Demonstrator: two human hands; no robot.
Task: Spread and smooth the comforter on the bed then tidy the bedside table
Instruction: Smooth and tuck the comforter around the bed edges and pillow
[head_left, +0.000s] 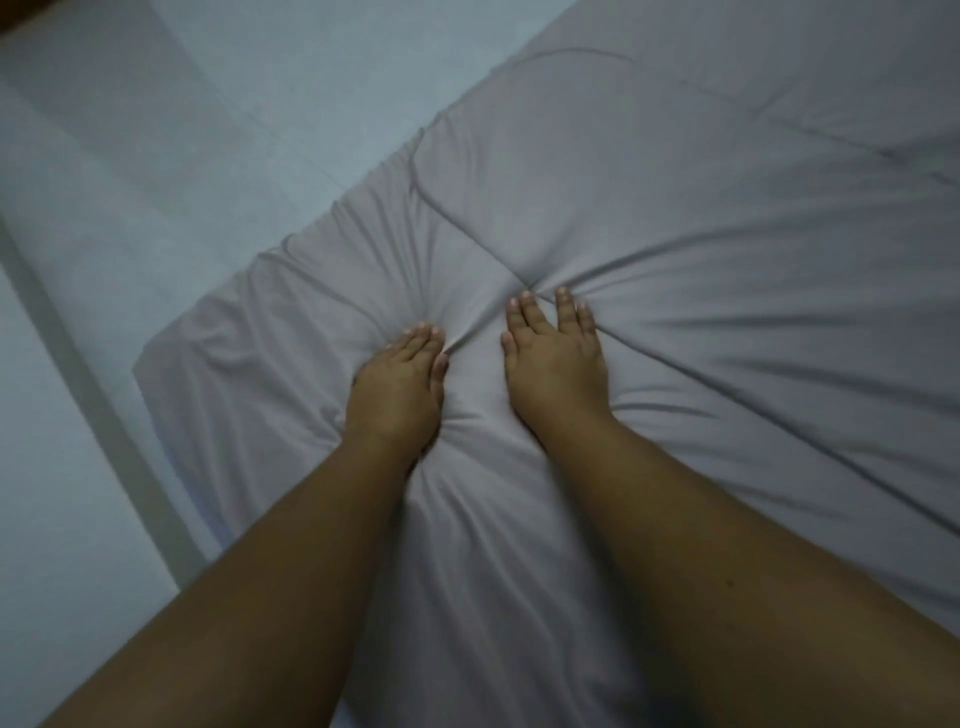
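Under both palms, grey comforter (649, 218), pressed into the bed with creases fanning outward. Left hand (400, 384) flat, fingers together, gripping nothing; right hand (556, 364) just beside it, fingers splayed, likewise empty. Beyond the left hand, comforter edge, then pale floor (130, 171).

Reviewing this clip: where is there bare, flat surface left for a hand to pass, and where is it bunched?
Free: the smoother comforter stretch beyond and right of the right hand, and the bare sheet left of the comforter's edge. Crowded: wrinkles bunch around and between the left hand and right hand, both pressed flat.
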